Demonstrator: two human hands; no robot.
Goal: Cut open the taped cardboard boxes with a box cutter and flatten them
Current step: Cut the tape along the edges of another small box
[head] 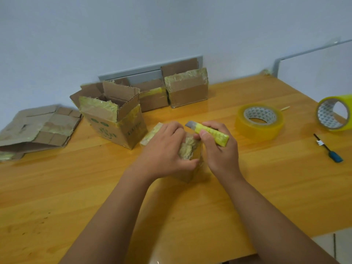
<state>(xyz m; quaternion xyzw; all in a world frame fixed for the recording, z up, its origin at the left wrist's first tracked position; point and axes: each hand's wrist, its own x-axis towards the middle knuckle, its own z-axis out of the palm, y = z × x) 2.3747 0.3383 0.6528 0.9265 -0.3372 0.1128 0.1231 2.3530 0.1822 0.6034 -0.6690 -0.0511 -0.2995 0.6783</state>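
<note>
At the middle of the wooden table [57,187], both hands work on a small taped cardboard box [190,151], most of which is hidden beneath them. The left hand [163,149] lies over the box's top and left side, its fingers curled round the far edge and its thumb pressed against the near right face, so it grips the box. The right hand [221,149] is just right of the box; its fingers are wrapped round a yellow box cutter [211,133], whose grey blade [190,124] sticks out to the far left above the left hand's knuckles. The right thumb tip sits close to the crumpled tape on the box top; whether it touches cannot be told.

Just left of the hands stands an opened box with green print [114,122], its flaps up and torn yellowish tape along its rim. A taped flap or scrap [151,134] lies between that box and the left hand. Farther left, a flattened box [38,128] lies on the table. Against the far wall, two more taped boxes [187,88] stand side by side.

To the right, one roll of yellow packing tape [259,121] lies flat, and a second roll [335,112] stands on edge at the right border. Near them lies a thin black tool with a blue end [328,149].
</note>
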